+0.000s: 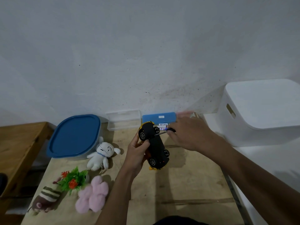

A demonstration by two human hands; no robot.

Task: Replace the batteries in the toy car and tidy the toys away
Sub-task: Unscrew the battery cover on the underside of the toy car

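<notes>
Head: left hand grips upturned toy car, right hand pinches screwdriver

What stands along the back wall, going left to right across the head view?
Blue-lidded container → clear plastic box → blue case → white storage bin.
</notes>
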